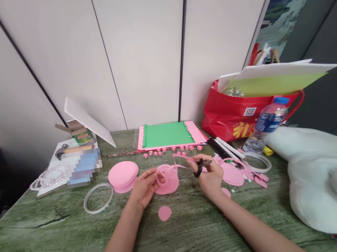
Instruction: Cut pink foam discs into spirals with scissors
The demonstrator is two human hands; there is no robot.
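Note:
My left hand (148, 186) is closed on a pink paper spiral (170, 183), thumb and fingers at its left edge. A narrow curling strip runs from the spiral toward my right hand (210, 175). That hand is wrapped round a pair of black-handled scissors (199, 167), and its fingertips are at the strip's end. Nearest my left hand lies a stack of pink paper discs (123, 175). A small pink paper piece (165, 213) rests on the table in front of the spiral. Beside my right hand are a cut pink disc (233, 174) and pink scraps (259, 179).
Tape rolls (98, 198) lie on both sides. Behind are small pink rolled pieces (164, 150) and a green sheet (166, 134) on pink paper. At right stand a water bottle (266, 124), a red bag (230, 108) and a white plush thing (322, 181). Markers (229, 148) lie nearby.

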